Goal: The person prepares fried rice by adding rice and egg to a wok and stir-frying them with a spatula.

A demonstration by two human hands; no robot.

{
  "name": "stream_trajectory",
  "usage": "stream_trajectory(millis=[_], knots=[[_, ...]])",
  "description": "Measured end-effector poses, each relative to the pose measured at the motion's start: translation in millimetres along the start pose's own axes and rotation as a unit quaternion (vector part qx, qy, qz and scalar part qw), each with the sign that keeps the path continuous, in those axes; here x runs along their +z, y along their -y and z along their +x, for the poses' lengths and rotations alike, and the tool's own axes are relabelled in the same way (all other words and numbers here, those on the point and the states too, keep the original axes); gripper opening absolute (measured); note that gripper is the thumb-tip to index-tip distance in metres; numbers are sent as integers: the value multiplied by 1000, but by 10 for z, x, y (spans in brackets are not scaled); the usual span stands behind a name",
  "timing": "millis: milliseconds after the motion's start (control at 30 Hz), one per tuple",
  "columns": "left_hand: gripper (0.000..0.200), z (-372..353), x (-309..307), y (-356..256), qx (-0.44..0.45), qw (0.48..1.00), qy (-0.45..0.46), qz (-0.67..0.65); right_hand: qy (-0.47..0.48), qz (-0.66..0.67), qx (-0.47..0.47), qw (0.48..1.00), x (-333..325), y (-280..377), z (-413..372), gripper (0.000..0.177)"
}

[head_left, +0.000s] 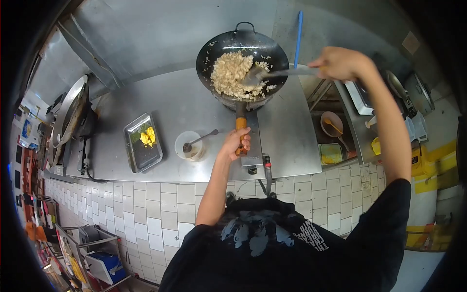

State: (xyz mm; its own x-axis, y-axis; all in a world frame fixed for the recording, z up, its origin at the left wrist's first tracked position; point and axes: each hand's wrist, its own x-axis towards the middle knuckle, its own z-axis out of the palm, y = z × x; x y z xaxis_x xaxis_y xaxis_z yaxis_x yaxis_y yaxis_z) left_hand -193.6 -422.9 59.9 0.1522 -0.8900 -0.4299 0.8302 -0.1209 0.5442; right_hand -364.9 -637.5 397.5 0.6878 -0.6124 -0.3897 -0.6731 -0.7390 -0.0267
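Note:
My left hand is wrapped round the wooden handle of a black wok. Fried rice is heaped in the wok, mostly left of its middle, with loose grains up the sides. In my right hand, raised at the wok's right, is a metal spatula. Its blurred blade touches the rice. The wok sits on a burner, which it largely hides.
A metal tray with yellow and green food lies on the steel counter. Beside it stands a plastic tub with a ladle. A gas hose hangs at the front edge. Another wok is at the left.

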Motion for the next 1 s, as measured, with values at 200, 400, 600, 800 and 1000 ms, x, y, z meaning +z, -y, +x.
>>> stream_trajectory(millis=[200, 400, 600, 800, 1000], knots=[[23, -24, 20, -6, -1, 1000, 12, -8, -23, 171, -15, 985, 1081, -53, 264, 44], [22, -73, 74, -20, -2, 1000, 1, -4, 21, 279, -41, 959, 1292, -250, 159, 42], [22, -31, 38, -15, -10, 1000, 14, -24, -146, 142, -118, 972, 1701, -236, 800, 42], [19, -17, 72, -51, 14, 1000, 9, -4, 18, 166, 51, 985, 818, 46, -164, 42], [20, -49, 30, 25, 0, 1000, 9, -14, -4, 234, 27, 972, 1003, 212, 309, 40]])
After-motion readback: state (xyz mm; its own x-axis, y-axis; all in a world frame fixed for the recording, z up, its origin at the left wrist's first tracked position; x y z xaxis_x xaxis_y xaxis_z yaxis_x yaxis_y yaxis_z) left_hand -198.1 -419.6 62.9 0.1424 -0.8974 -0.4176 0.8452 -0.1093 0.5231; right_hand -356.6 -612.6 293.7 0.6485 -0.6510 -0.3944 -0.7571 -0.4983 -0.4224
